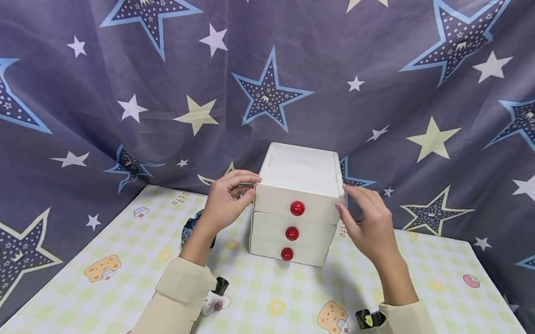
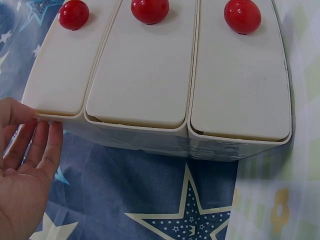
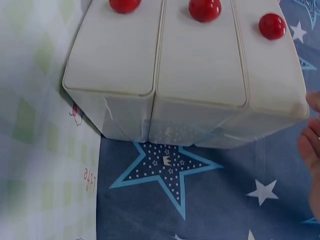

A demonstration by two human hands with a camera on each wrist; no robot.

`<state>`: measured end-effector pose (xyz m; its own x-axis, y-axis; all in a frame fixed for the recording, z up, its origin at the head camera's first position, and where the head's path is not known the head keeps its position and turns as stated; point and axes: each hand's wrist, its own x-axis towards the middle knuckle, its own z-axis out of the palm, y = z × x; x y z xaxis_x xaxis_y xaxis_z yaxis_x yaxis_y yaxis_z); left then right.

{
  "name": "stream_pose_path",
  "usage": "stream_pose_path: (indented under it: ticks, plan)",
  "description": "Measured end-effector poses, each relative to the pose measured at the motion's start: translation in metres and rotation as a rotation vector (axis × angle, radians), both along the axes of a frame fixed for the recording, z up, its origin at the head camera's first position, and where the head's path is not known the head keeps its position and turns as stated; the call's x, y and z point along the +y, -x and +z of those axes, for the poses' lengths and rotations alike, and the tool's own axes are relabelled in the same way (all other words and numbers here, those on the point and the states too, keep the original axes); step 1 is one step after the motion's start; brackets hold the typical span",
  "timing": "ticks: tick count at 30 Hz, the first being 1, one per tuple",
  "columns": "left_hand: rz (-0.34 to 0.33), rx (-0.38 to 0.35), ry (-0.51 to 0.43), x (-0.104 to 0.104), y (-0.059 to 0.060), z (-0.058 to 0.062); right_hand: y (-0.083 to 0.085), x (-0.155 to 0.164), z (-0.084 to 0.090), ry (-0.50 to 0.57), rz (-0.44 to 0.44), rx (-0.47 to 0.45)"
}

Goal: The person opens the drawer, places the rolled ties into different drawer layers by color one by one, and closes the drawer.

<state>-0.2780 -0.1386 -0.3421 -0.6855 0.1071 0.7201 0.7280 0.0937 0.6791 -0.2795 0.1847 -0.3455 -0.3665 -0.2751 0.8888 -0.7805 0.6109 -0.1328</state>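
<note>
A white cabinet [image 1: 301, 168] with three stacked drawers stands upright on the table. Each drawer front carries a round red knob, such as the top knob [image 1: 297, 208]; all three drawers are closed. At the upper left front corner, my left hand [image 1: 229, 201] touches the cabinet, its thumb by the front edge and its fairly straight fingers along the side. Opposite it, my right hand [image 1: 368, 218] has its fingertips at the upper right side. In the left wrist view, the left hand [image 2: 30, 155] meets the top drawer's end. Only part of the right hand [image 3: 311, 145] shows in the right wrist view.
A dark blue patterned item [image 1: 188, 228] lies behind my left forearm, partly hidden. A green-and-white checked cloth [image 1: 272, 329] with cartoon prints covers the table. Close behind the cabinet hangs a purple-blue star curtain [image 1: 313, 39]. Black straps [image 1: 370, 319] show at my wrists.
</note>
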Motion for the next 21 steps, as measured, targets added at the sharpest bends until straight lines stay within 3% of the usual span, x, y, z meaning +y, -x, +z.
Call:
stream_pose_path:
  ticks: [14, 21]
  plan:
    - [0.017, 0.002, -0.004, -0.007, 0.022, -0.019, 0.017, 0.018, -0.008, 0.047, 0.066, -0.226]
    - [0.005, 0.008, -0.004, -0.005, 0.023, -0.019, 0.020, 0.016, -0.016, 0.144, 0.086, -0.234]
